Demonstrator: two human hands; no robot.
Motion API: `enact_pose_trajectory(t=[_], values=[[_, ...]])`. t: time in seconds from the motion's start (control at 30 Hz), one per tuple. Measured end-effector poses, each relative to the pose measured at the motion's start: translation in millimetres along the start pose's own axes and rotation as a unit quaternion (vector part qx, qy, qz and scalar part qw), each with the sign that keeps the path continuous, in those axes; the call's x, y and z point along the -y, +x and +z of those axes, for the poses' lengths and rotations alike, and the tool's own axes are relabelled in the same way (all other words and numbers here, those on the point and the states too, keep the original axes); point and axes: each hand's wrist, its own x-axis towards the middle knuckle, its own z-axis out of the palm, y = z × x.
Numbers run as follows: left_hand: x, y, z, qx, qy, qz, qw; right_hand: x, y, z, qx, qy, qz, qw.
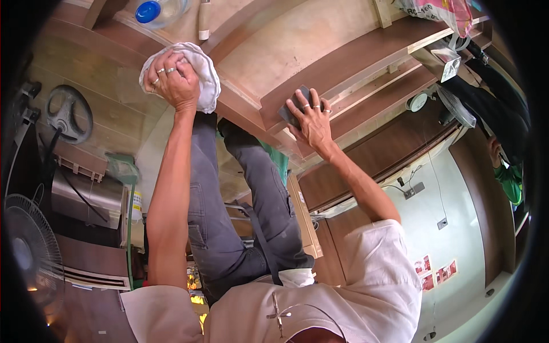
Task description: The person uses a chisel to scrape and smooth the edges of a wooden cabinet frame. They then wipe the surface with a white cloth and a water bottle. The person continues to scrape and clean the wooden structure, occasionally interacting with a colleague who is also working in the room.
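Observation:
My left hand [172, 79] is closed on a bunched white cloth [209, 80], which lies against the brown wooden frame [243, 108]. To the right, my right hand [313, 121] presses a dark grey sanding pad [289, 111] onto the brown-painted frame near a corner joint. Its fingers lie bent across the pad, and the palm side is hidden. Both arms are stretched out ahead of me. Pale panels [280, 54] sit recessed between the frame's brown rails.
A clear container with a blue lid [148, 11] rests at the far left of the panels. A fan [34, 246] and a steering-wheel-shaped handwheel [68, 114] stand at left. Another person in dark trousers [503, 108] is at far right, near a pink-and-white bag [443, 14].

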Motion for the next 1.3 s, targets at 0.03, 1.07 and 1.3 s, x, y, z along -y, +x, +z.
enact_pose_trajectory(t=[0.03, 1.07, 1.3], values=[[1.0, -1.9, 1.1, 0.005, -0.003, 0.003, 1.0, -7.1, -0.9, 0.8, 0.0, 0.003, -0.021, 1.0], [2.6, -2.1, 5.9, -0.033, -0.028, -0.005, 0.999, 23.2, -15.7, 4.1, 0.095, 0.075, -0.149, 0.981], [-0.7, -2.5, 5.7, -0.017, -0.022, 0.003, 1.0, 23.0, -13.2, 26.8, 0.108, 0.062, -0.151, 0.981]])
